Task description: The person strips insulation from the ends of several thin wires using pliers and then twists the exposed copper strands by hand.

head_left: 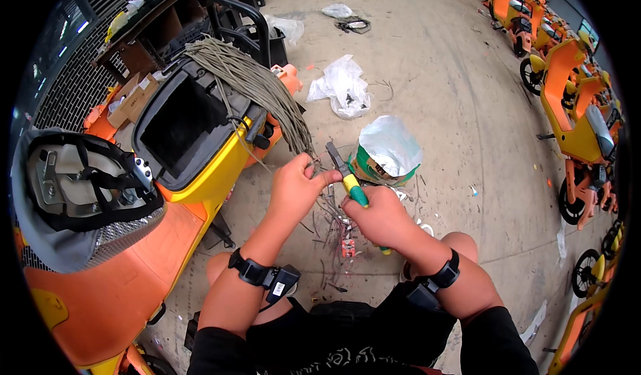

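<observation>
My right hand (379, 213) is closed round a pair of pliers (348, 178) with yellow and green handles. The grey jaws point up and away, close to the fingertips of my left hand (296, 189). That hand is pinched on a thin reddish wire (320, 156), of which only a short bit shows beside the jaws. A bundle of grey cables (250, 78) drapes over the yellow and black scooter body on the left, its loose ends hanging down behind my left hand. Just past the pliers stands an open green and white bag (385, 154).
An orange and yellow scooter (127, 268) with a grey bag (87, 201) on it takes up the left side. Cable scraps and a small red piece (348, 247) litter the floor between my legs. Farther off lies a white plastic bag (342, 88). Parked scooters (567, 108) line the right.
</observation>
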{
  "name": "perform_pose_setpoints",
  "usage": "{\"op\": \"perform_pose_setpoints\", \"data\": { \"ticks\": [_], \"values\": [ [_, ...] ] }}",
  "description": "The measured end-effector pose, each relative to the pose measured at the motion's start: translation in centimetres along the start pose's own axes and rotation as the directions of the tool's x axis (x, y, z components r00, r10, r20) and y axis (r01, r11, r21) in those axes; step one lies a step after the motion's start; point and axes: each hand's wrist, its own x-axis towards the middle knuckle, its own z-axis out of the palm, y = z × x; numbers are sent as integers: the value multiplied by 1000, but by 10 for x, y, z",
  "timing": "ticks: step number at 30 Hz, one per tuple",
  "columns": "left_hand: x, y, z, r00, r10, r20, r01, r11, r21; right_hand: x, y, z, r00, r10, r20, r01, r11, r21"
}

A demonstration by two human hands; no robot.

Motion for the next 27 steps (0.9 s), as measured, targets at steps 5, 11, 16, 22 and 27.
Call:
{"op": "perform_pose_setpoints", "data": {
  "ticks": [5,11,16,22,27],
  "values": [
    [-8,6,-15,980,41,195,-7,984,-176,-3,10,-11,969,-244,24,244,948,-205],
    [-12,5,-23,981,77,177,-52,988,-145,-6,3,-21,948,-290,132,310,936,-167],
    [-20,25,-22,997,77,3,-76,996,-53,-6,2,-23,928,-341,149,352,935,-52],
    [-24,30,-16,991,24,-130,-39,993,-110,-15,-5,-8,981,-190,47,186,979,78],
    [-11,23,-12,981,37,-190,-49,997,-58,-5,8,2,993,79,85,-100,951,294]
  ]
}}
